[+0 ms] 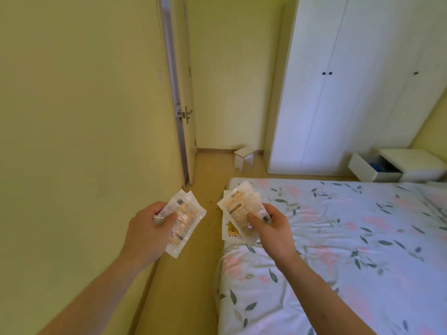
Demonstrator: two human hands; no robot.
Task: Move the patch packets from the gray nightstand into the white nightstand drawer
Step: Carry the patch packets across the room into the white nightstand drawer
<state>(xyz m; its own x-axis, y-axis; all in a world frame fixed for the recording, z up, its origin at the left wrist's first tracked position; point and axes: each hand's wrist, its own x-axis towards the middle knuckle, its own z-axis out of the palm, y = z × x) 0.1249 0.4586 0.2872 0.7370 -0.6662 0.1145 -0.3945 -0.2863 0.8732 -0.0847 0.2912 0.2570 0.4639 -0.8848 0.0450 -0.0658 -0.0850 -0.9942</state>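
Two fans of clear, orange-printed patch packets, perhaps two or three each: one bunch left of the bed, the other over its near corner. White nightstand drawer open beyond the bed.

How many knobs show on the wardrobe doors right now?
3 knobs: two close together at the left door pair, one further right. More may lie beyond the frame's right edge.

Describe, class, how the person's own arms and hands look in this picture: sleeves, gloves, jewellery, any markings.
Both forearms are bare as far as the picture shows, with no sleeve in view. The left hand and right hand wear no gloves. No watch, bracelet or ring shows on either, and no markings can be made out.
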